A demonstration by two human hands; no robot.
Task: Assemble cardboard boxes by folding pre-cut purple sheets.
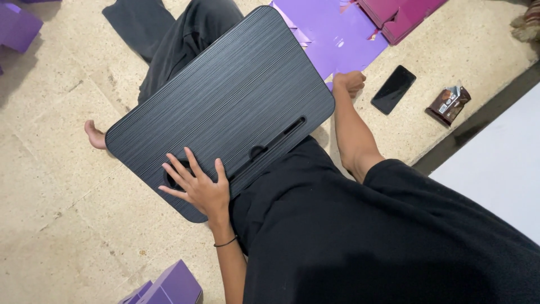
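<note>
A black ribbed lap tray (225, 95) with a round recess and a long slot lies tilted across my legs, which are in black trousers. My left hand (198, 188) rests flat on its near corner, fingers spread over the round recess. A thin black band circles that wrist. My right hand (350, 83) reaches past the tray's right edge with its fingers curled onto the near edge of a purple cardboard sheet (337, 28) on the floor.
On the beige stone floor to the right lie a black phone (393, 89) and a brown snack wrapper (448, 104). Magenta box pieces (396, 14) sit at the top right. Purple boxes stand at the bottom (171, 286) and the top left (17, 25). A dark-edged pale surface (500, 169) borders the right.
</note>
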